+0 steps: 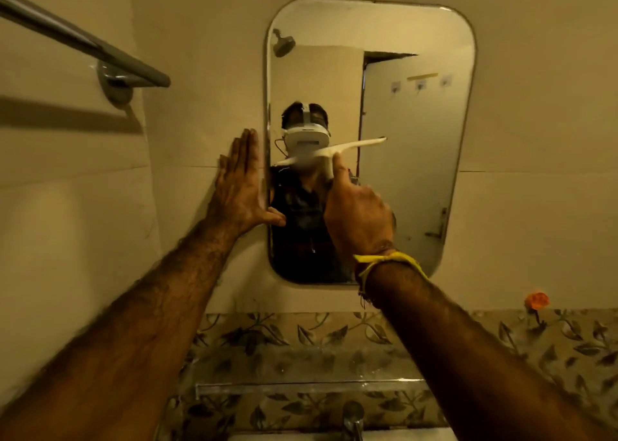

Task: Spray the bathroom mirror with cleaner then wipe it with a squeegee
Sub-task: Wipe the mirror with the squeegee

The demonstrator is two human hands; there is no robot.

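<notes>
Squeegee (329, 154) is up in your right hand (359, 221), fingers curled tight round its white handle, and the blade bar sits tilted across the mirror (414, 133), its right end higher than its left. It's smeared with motion blur, so I honestly can't tell if the blade edge is actually touching the glass or just off it. It sits above your right knuckles, over the left-centre part of the mirror.

Your left hand (239, 193) is flat and fully open, holding nothing, fingers together and pointing up. It's pressed on the wall right beside the mirror's left edge, thumb stuck out over the lower left part of the glass.

There's a yellow thread band (389, 260) on your right wrist. Up and to the left of your left hand is a grey towel bar (83, 44) on the wall. Below both forearms runs a leaf-patterned tile strip (294, 337), and a tap (353, 419) pokes up between your arms at the bottom.
</notes>
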